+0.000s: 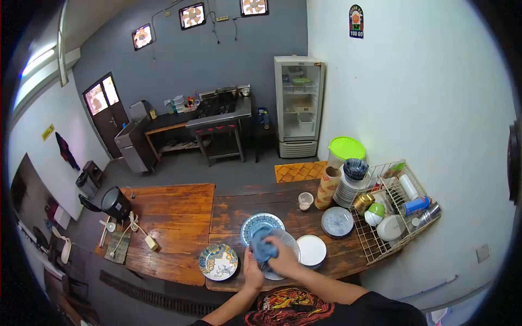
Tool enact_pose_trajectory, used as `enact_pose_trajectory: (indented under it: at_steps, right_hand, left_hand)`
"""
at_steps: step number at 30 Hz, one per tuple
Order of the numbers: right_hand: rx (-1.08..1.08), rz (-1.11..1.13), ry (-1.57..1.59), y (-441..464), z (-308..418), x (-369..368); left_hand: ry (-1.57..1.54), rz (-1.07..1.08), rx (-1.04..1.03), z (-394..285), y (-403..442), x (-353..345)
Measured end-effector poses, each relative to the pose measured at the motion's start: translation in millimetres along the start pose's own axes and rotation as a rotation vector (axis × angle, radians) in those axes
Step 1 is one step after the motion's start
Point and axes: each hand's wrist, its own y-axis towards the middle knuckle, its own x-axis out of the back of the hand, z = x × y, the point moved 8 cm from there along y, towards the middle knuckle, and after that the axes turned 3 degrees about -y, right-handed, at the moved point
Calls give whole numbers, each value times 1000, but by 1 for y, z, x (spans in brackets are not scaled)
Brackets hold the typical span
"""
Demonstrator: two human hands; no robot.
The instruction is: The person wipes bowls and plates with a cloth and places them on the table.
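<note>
A blue cloth (263, 248) is bunched up in my right hand (284, 257), whose fingers are wrapped round it. The cloth lies against a clear plate (289, 244). My left hand (253, 270) is at the lower left of the cloth, its fingers upright along the edge; what it grips is partly hidden. Just behind the cloth sits a blue patterned plate (254, 219). A floral plate (219, 262) is to the left of my hands, and white plates (312, 250) are stacked to the right.
A wire rack (364, 239) with dishes and cans stands at the right. Near it are stacked bowls (356, 169), a patterned tube (327, 187), a plastic cup (305, 201) and bluish plates (337, 221). A black rice cooker (116, 202) and a cable are at the left.
</note>
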Motion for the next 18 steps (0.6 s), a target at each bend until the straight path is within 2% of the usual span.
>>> enact_pose_trajectory:
  at_steps: [1,3,4,6,9,11,12,16,17,18]
  right_hand:
    - [101,78,-59,-5,8,-11]
    - [128,315,-142,-9,6,-22]
    - [130,302,-139,-9,1,-17]
    - [176,567,-550,-16,-20,-31]
    - [148,523,-692,-21,-15,-17]
    - [116,255,-723,-11,-23,0]
    - [124,261,-723,-9,-29,-2]
    - [275,36,-290,0,-27,2]
    - [292,41,-291,1,-20,4]
    - [217,113,-198,-2,-18,3]
  left_hand:
    - [-25,8,12,0,2,1]
    - [22,49,-7,-19,1,-1]
    - [65,78,-21,-32,-3,-3]
    - [146,133,-44,-50,-9,-9]
    - [163,137,-54,-54,-19,-13]
    - [179,128,-77,-58,-24,-17]
    - [186,120,-91,-60,-27,-19]
    - [219,81,-153,-68,-37,-31]
    - [225,74,-177,-71,-35,-37]
    - [232,65,-198,-73,-34,-42]
